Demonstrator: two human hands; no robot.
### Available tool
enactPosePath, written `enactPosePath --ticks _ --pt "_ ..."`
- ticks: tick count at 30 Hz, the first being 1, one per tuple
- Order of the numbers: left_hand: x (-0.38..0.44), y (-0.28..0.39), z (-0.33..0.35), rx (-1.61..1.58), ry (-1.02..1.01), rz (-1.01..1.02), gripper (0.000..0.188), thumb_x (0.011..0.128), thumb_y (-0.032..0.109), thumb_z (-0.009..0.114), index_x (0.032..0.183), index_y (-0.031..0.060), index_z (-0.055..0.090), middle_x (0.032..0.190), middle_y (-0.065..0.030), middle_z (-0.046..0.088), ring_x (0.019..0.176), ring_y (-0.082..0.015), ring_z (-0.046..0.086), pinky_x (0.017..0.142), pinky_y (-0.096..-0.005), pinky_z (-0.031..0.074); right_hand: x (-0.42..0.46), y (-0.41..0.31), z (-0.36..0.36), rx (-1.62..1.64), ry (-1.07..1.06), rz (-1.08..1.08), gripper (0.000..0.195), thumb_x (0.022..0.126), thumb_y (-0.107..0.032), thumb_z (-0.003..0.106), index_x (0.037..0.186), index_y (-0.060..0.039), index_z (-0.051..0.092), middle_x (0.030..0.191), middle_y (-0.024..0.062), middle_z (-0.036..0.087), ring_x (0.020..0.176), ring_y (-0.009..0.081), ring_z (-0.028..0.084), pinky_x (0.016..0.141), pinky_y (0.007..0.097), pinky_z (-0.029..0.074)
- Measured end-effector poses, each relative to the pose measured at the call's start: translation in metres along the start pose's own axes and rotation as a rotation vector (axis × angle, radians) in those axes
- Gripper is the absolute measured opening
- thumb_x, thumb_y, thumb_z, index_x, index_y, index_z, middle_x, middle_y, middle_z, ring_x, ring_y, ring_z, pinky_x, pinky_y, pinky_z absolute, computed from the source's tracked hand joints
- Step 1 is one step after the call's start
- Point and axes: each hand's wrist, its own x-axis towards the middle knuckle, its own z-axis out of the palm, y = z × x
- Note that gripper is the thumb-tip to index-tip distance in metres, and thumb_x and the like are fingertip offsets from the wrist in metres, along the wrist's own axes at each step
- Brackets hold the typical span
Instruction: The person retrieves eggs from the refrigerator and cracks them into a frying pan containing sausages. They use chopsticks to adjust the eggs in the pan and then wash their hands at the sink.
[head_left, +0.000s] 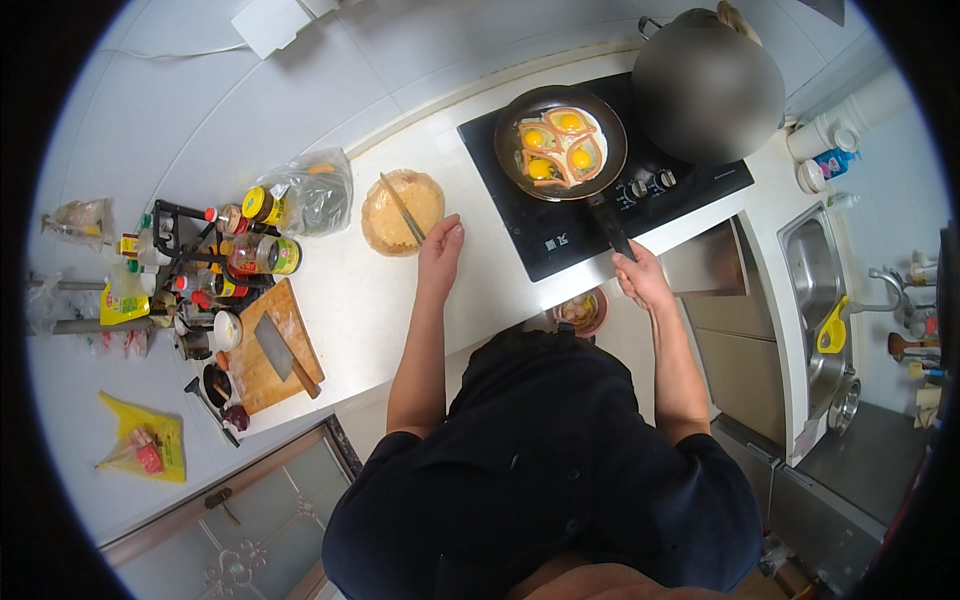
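Note:
My right hand (643, 277) grips the black handle (611, 227) of a dark frying pan (512, 166) on the cooktop. In the pan, several eggs with whole yellow yolks (580, 157) sit inside petal-shaped loops of pinkish sausage strip (564, 141). Clear and whitened egg white spreads around them. On the counter to the left, my left hand (441, 253) is at the near edge of a round tan dish (421, 196) with a glossy, film-like surface. A pair of chopsticks (401, 204) lies across it, their near end meeting my hand. Whether my fingers hold them is unclear.
The black glass cooktop (517, 238) carries a blurred round shape (707, 94) at right. A cleaver (274, 349) lies on a wooden cutting board (251, 375) at left, beside a rack of seasoning bottles (255, 255). A metal sink (814, 255) is at right; a waste bin (592, 313) stands below the counter.

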Motion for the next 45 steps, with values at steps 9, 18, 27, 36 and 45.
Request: enactPosePath --ticks 9,18,27,36,45 --pt "-0.003 0.000 0.000 0.011 0.012 0.003 0.039 0.097 0.024 0.059 0.125 -0.0031 0.055 0.111 -0.0044 0.062 0.102 -0.0100 0.056 0.091 -0.0227 0.044 0.001 0.008 -0.007 -0.005 -0.017 -0.001 0.014 0.094 -0.010 0.058 0.107 -0.0065 0.053 0.060 -0.0043 0.044 0.040 0.0020 0.032 0.035 0.0178 0.022" --pt "-0.001 0.007 0.000 0.012 0.026 -0.014 0.036 0.097 0.021 0.057 0.124 -0.0027 0.057 0.111 -0.0037 0.062 0.103 -0.0099 0.056 0.092 -0.0232 0.044 0.001 -0.001 0.007 0.059 -0.025 0.036 0.008 0.093 -0.008 0.058 0.098 -0.0082 0.052 0.060 -0.0038 0.045 0.040 0.0019 0.032 0.035 0.0185 0.022" --pt "0.000 -0.002 0.001 -0.023 0.003 -0.007 0.037 0.098 0.023 0.057 0.126 -0.0012 0.056 0.114 -0.0049 0.062 0.105 -0.0110 0.056 0.094 -0.0246 0.043 -0.006 -0.016 0.013 0.047 -0.013 0.082 0.009 0.093 -0.008 0.058 0.099 -0.0069 0.052 0.060 -0.0030 0.045 0.039 0.0026 0.032 0.034 0.0190 0.020" --pt "0.001 -0.004 0.006 -0.045 0.012 -0.015 0.037 0.097 0.023 0.059 0.125 -0.0013 0.056 0.113 -0.0046 0.062 0.104 -0.0110 0.056 0.093 -0.0244 0.043 -0.011 -0.027 0.016 -0.026 -0.017 0.080 0.006 0.093 -0.008 0.058 0.095 -0.0073 0.052 0.060 -0.0033 0.045 0.040 0.0022 0.032 0.034 0.0185 0.020" --pt "0.002 -0.004 0.003 -0.068 0.003 -0.021 0.039 0.097 0.024 0.059 0.126 -0.0019 0.055 0.113 -0.0038 0.061 0.103 -0.0107 0.056 0.092 -0.0238 0.044 -0.015 -0.026 0.014 -0.029 0.020 0.104 0.007 0.092 -0.009 0.059 0.096 -0.0080 0.052 0.061 -0.0040 0.046 0.040 0.0009 0.032 0.034 0.0178 0.020"
